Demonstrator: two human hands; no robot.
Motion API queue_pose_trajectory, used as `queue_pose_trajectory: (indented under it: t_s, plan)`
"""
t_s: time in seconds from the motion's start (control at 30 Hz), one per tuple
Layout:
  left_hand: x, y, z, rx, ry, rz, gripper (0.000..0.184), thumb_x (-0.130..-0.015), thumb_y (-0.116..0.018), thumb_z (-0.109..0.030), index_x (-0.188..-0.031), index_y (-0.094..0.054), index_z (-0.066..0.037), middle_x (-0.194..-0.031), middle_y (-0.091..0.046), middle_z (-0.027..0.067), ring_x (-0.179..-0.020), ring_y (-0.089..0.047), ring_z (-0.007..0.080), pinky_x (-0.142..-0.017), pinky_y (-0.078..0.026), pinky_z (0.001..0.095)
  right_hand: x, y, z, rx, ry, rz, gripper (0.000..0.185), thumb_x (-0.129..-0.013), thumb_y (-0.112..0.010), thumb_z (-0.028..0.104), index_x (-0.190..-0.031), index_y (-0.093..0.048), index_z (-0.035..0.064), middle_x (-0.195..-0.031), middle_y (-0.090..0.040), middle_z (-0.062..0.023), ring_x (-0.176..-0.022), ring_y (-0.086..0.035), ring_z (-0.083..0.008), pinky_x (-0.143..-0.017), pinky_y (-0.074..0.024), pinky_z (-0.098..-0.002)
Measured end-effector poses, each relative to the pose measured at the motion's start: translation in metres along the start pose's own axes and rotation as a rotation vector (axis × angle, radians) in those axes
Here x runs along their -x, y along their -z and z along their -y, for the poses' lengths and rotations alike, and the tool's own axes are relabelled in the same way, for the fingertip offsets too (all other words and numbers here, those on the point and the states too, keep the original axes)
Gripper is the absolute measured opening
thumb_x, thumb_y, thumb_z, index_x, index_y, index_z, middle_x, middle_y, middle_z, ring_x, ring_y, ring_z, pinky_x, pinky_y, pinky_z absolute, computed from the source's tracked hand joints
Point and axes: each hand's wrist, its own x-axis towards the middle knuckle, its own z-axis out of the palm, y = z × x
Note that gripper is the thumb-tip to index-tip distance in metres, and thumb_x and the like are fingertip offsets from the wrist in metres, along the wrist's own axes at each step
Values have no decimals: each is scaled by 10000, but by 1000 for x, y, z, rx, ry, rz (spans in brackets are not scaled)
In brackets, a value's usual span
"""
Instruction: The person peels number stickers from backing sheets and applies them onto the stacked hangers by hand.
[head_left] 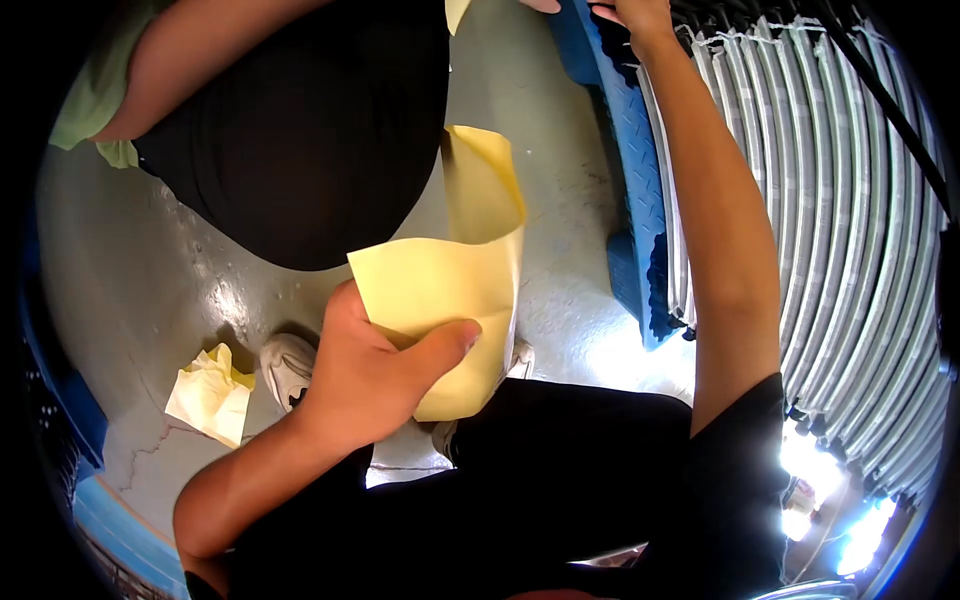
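A sheet of yellow paper (pixel 430 285) is held at the frame's centre in the left hand (pixel 375 365), pinched under the thumb, its long axis running up the frame with a slight lean to the right and its far end curled. The white tubes (pixel 825 220) are stacked at the right of the frame, lengthwise up and down it, well apart from the paper; nearer to them is the right hand (pixel 642 14), cut off by the top edge, so its grip cannot be told.
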Motion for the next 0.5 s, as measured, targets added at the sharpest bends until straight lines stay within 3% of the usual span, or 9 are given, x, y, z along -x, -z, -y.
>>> queue_pose_trajectory:
  t_s: [0.2,0.27,0.3,0.33,0.37,0.4,0.43,0.47,0.5]
  plan:
    - [-1,4,3,139,-54,-54,284,-855,-683,-22,-1117,-589,31,-1013,-680,73,-901,-650,126,-781,-525,278,41,33,12,-56,112,154,593,-883,-588,73,-1418,-340,14,-854,-653,-115,-634,-618,-158,-536,-512,-270]
    - [0,5,0,191,-40,-51,315,-856,-693,-36,-1144,-578,25,-1048,-673,78,-933,-647,134,-808,-523,282,79,43,21,11,244,280,338,-910,-573,64,-1241,-541,6,-839,-648,-63,-647,-604,-119,-554,-492,-248]
    - [0,6,-1,191,-41,-42,323,-856,-697,-39,-1149,-576,23,-1053,-672,80,-937,-647,137,-814,-524,286,98,47,23,-92,216,328,196,-895,-600,80,-1080,-622,21,-810,-663,-105,-639,-610,-165,-575,-496,-267]
    - [0,6,-2,193,-39,-30,331,-855,-700,-41,-1155,-573,21,-1059,-670,82,-941,-647,139,-820,-525,289,127,47,34,39,369,292,170,-931,-596,74,-1077,-651,5,-821,-662,-51,-722,-606,-96,-682,-494,-235]
    - [0,8,-2,168,-36,-38,331,-855,-700,-41,-1155,-573,21,-1059,-670,82,-941,-647,139,-820,-525,289,148,57,40,79,427,405,236,-925,-608,33,-1158,-643,11,-924,-672,-49,-849,-629,-103,-784,-515,-247]
    - [0,8,-1,174,-53,-16,347,-852,-705,-42,-1165,-569,19,-1074,-666,85,-954,-645,145,-832,-524,294,175,59,65,127,548,556,237,-908,-618,-1,-1144,-643,7,-1002,-671,-70,-906,-644,-127,-826,-517,-262]
    - [0,9,-2,182,-64,11,362,-850,-709,-42,-1176,-565,17,-1088,-663,87,-968,-643,151,-844,-523,299,191,54,72,66,593,552,255,-830,-726,95,-1074,-675,42,-954,-684,-56,-919,-662,-167,-848,-518,-280]
    - [0,7,-3,159,-60,13,362,-850,-709,-42,-1176,-565,17,-1088,-663,87,-968,-643,151,-844,-523,299,200,48,79,50,591,535,255,-830,-726,95,-1074,-675,42,-954,-684,-56,-919,-662,-167,-848,-518,-280]
    - [0,5,-5,179,-62,17,375,-847,-714,-43,-1186,-562,13,-1102,-658,87,-986,-639,156,-860,-520,306,210,43,85,86,775,547,259,-818,-728,87,-1070,-677,49,-962,-681,-65,-956,-650,-179,-878,-505,-302]
